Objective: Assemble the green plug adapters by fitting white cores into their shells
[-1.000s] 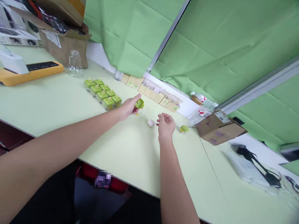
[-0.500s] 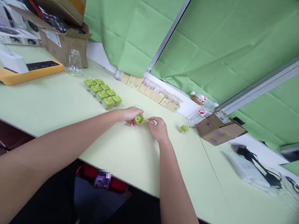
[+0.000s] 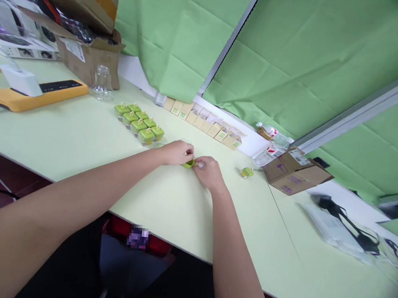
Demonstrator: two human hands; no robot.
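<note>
A small green lid (image 3: pixel 188 164) is held between my hands above the table, its hollow inner side partly showing. My left hand (image 3: pixel 178 152) is closed on it, with thumb and finger at its upper edge. The curled fingers of my right hand (image 3: pixel 209 171) meet the lid's right side, pinching a small whitish piece (image 3: pixel 201 165) whose kind I cannot make out. A clear rim shows faintly behind my left hand. To the left stand several clear cups with green lids (image 3: pixel 138 125) in two rows. One more green-lidded cup (image 3: pixel 247 172) stands to the right.
Small cardboard boxes (image 3: pixel 201 119) line the table's back edge. On the left are an orange power strip (image 3: pixel 53 94), a clear plastic bottle (image 3: pixel 102 85) and an open carton (image 3: pixel 89 59). Plastic bottles (image 3: pixel 270 151) and a brown box (image 3: pixel 294 174) stand at right.
My left hand has shifted over the lid, with its fingers now on the upper edge. The lid has tilted, and my right fingers have closed up against it.
</note>
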